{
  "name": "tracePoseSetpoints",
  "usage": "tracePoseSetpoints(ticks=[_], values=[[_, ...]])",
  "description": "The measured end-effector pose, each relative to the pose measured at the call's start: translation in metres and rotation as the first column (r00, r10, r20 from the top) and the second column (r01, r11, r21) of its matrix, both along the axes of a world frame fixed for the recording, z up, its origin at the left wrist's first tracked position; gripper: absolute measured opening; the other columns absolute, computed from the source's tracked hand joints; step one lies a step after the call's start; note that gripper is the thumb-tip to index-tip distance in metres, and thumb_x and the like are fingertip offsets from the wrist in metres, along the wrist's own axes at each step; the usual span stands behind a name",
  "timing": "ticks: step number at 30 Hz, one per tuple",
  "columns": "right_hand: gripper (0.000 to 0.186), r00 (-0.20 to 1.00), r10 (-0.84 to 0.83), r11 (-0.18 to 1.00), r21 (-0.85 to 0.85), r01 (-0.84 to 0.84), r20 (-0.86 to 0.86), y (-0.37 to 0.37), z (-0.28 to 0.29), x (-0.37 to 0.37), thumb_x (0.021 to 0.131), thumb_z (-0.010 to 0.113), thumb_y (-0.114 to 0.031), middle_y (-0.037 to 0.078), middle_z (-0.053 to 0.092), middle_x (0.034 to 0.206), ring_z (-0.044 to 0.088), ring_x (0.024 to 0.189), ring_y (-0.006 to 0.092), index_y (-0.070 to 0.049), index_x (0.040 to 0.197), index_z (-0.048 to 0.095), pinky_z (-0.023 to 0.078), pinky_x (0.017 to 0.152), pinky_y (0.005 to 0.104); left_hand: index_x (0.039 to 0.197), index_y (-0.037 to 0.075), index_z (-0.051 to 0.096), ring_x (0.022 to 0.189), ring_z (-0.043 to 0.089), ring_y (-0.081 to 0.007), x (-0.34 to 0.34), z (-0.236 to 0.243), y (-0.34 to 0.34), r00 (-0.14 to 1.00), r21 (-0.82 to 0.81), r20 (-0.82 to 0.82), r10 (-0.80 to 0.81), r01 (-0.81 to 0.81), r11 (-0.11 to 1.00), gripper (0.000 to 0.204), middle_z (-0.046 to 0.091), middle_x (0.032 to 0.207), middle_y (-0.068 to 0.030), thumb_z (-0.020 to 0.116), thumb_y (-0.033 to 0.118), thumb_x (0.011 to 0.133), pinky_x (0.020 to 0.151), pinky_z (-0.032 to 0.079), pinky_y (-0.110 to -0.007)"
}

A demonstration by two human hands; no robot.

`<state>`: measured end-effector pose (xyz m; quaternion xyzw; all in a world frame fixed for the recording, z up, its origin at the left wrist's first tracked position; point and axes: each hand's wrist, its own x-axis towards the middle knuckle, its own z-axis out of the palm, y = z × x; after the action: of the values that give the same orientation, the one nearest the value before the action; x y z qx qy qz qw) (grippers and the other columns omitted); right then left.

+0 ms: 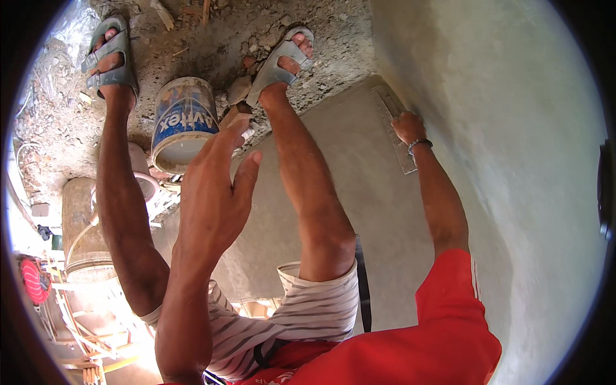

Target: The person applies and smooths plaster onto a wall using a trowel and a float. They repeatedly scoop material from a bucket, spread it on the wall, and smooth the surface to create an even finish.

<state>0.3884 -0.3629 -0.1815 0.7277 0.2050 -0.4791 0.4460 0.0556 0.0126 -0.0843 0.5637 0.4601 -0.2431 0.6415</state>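
Observation:
My right hand [409,128] is closed around the back of a long, flat plastering trowel [405,158]. The trowel's blade lies against a smooth grey plastered surface [359,186], close to the corner where it meets the paler wall [507,128] on the right. My left hand [217,192] hovers in front of my legs with the thumb apart and the fingers stretched forward, holding nothing. Just beyond its fingers, a blue-and-white plastic bucket [186,119] stands on the ground, smeared with dried plaster. A brownish block [236,115] shows by the fingertips, partly covered by them.
My sandalled feet [114,61] rest on rough ground [212,38] strewn with rubble and stones. A second, dirty bucket [86,224] is at the left, beyond my left leg. Thin wooden strips [83,340] and a red striped object [35,281] lie at the lower left.

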Motion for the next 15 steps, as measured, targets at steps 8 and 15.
tracePoseSetpoints(ticks=[8, 15], values=[[0.039, 1.000, -0.002, 0.998, 0.058, 0.000, 0.031, -0.026, -0.028, 0.001, 0.085, 0.058, -0.035, 0.026, 0.068, 0.099, 0.066, 0.097, 0.0416, 0.002, 0.089, 0.071, 0.052, 0.089, 0.0488, 0.133, 0.002, 0.055, 0.113, 0.064, -0.0341, 0.004, -0.002, -0.005, 0.999, -0.019, -0.043, -0.016, 0.015, 1.000, 0.041, 0.068, 0.112, -0.0224, 0.059, 0.021, 0.097, 0.095, 0.046, -0.044], [0.039, 0.982, -0.047, 0.999, -0.032, 0.041, -0.185, -0.038, -0.044, -0.016, 0.085, 0.061, -0.034, 0.027, 0.069, 0.103, 0.066, 0.101, 0.0423, 0.002, 0.099, 0.072, 0.052, 0.090, 0.0488, 0.130, -0.002, 0.055, 0.108, 0.064, -0.0386, 0.006, -0.007, -0.008, 1.000, -0.001, -0.016, -0.008, 0.008, 1.000, 0.039, 0.065, 0.117, -0.0254, 0.060, 0.014, 0.094, 0.092, 0.048, -0.045]])
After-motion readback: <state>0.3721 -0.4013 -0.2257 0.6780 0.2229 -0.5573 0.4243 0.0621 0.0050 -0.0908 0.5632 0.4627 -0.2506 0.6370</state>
